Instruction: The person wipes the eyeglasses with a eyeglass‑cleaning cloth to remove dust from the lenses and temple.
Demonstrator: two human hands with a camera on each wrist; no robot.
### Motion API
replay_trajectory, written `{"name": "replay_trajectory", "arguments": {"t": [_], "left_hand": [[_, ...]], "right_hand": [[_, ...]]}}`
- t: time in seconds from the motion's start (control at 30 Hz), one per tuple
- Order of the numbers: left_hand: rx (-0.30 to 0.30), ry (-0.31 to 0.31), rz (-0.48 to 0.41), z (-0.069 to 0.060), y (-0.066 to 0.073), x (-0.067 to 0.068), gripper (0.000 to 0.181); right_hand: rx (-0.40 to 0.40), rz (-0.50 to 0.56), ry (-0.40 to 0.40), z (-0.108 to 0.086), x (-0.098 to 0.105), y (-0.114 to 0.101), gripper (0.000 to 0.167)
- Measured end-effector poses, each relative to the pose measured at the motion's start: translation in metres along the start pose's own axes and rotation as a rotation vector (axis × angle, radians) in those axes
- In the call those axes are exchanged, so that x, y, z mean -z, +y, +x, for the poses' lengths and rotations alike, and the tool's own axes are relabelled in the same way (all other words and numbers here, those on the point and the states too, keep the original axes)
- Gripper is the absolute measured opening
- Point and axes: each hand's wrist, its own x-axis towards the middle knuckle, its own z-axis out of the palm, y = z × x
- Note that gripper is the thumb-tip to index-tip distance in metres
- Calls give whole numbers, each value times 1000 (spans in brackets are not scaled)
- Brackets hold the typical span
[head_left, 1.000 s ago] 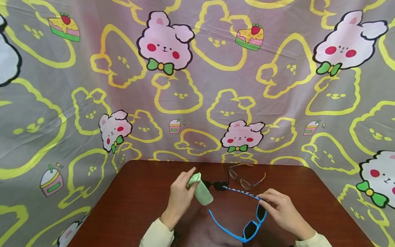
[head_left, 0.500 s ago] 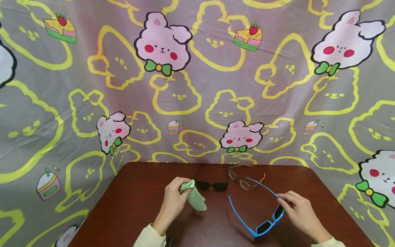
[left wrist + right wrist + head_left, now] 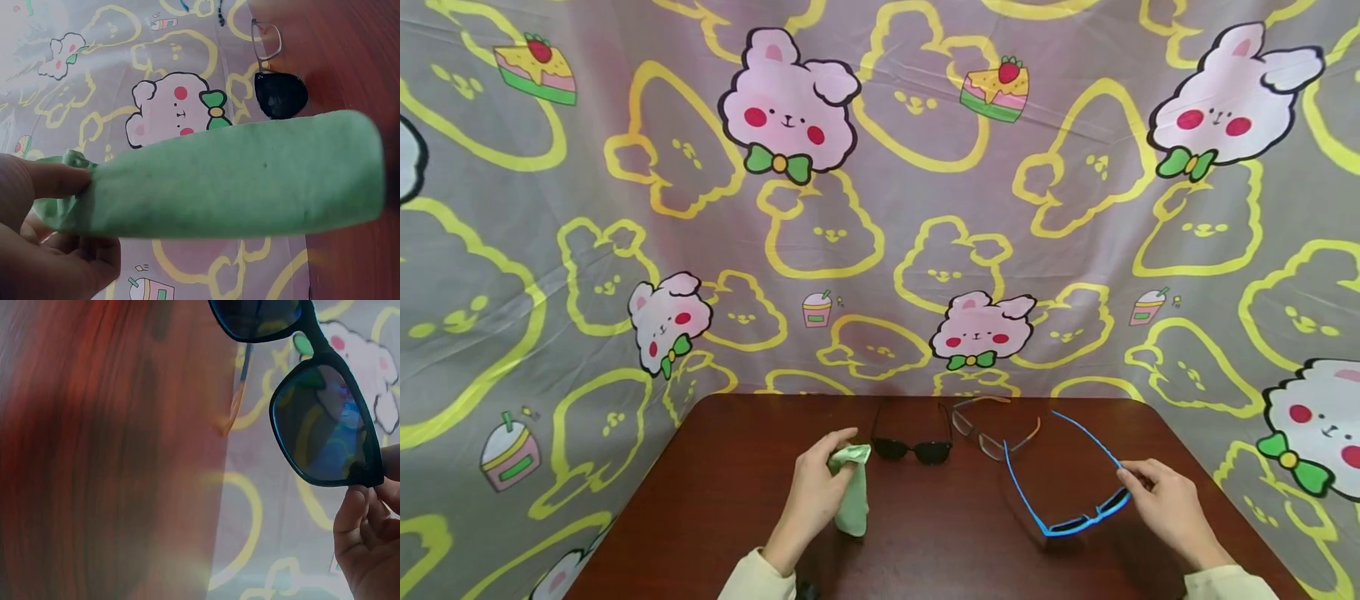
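My left hand (image 3: 816, 483) pinches a light green soft glasses pouch (image 3: 852, 504) by its gathered upper end, and the pouch hangs down over the table. In the left wrist view the pouch (image 3: 250, 181) stretches across the picture, flat and rounded at its far end. On the right, my right hand (image 3: 1172, 508) holds blue-framed sunglasses (image 3: 1071, 526) by one corner near the hinge, above the table. Both temples are unfolded and point away from me. Thumb and fingers grip the frame beside a dark lens (image 3: 325, 425) in the right wrist view.
Black sunglasses (image 3: 932, 452) lie at the back middle of the brown table (image 3: 715, 500), temples unfolded. Thin-framed clear glasses (image 3: 991, 447) lie beside them to the right. A patterned cloth (image 3: 880, 208) hangs behind and at both sides.
My right hand has carried the blue sunglasses rightward, away from the pouch and the black sunglasses. My left hand has moved slightly left and down with the pouch, which now hangs more upright.
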Motion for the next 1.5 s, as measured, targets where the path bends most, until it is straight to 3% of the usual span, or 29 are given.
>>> {"name": "replay_trajectory", "arguments": {"t": [0.13,0.43,0.63,0.77,0.97,1.23,1.5], "left_hand": [[32,-26,9,0,0,1,27],[14,-37,23,-1,-3,0,14],[94,-108,32,-2,-6,-1,11],[124,-112,36,-2,-6,-1,11],[156,-140,-16,-2,-5,1,11],[234,-183,-127,-8,-6,0,16],[270,-214,-203,-8,-2,0,12]], "right_hand": [[-73,-33,-59,3,3,17,18],[-240,-18,-182,11,10,47,36],[-314,-18,-209,21,7,57,37],[-365,5,-237,27,6,63,41],[-449,31,-283,32,5,73,48],[-456,42,-295,34,2,79,49],[-565,167,-358,41,4,87,54]]}}
